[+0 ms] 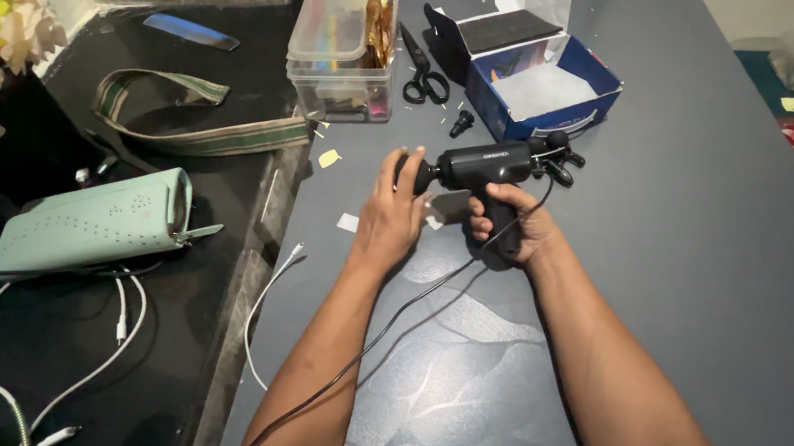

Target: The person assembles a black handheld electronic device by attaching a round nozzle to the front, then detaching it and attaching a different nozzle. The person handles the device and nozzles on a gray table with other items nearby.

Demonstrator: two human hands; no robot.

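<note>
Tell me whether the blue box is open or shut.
Open: the blue box has its black lid flipped up behind it, showing white wrapping inside.
</note>
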